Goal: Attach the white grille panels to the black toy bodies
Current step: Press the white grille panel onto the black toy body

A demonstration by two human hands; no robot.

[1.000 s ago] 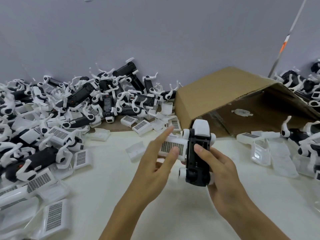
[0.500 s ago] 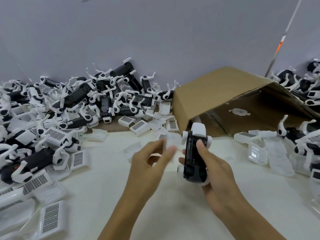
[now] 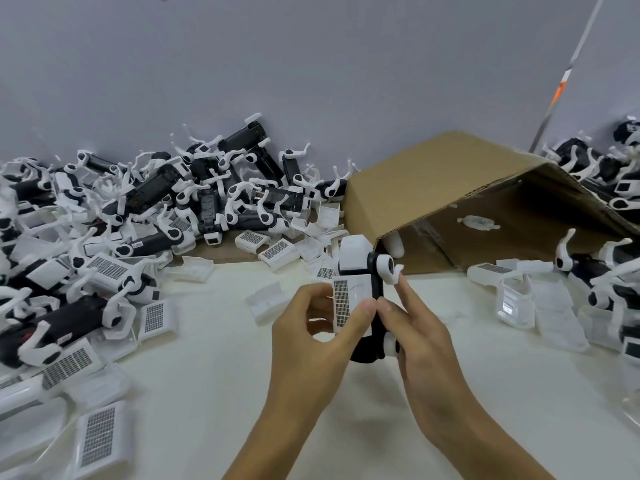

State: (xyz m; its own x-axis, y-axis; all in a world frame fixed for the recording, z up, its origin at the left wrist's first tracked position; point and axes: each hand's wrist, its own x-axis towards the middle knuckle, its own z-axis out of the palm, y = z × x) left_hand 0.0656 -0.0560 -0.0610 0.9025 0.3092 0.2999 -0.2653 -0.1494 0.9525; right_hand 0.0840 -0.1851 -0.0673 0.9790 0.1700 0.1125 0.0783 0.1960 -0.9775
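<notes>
One panel [image 3: 349,303] now sits against the body [image 3: 375,306], flipped sideways; left hand [image 3: 311,341] pinches panel, right hand [image 3: 415,337] grips body, so nearly snapped on.

Matt brown cardboard box [image 3: 433,181]; white plastic grille panel [image 3: 348,303].

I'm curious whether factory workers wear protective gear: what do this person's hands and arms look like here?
No gear shows. Both the left hand and the right hand are bare: no gloves, rings or watch in view. The forearms are bare too, with no sleeves down to the picture's lower edge. The fingernails are short and plain.
</notes>
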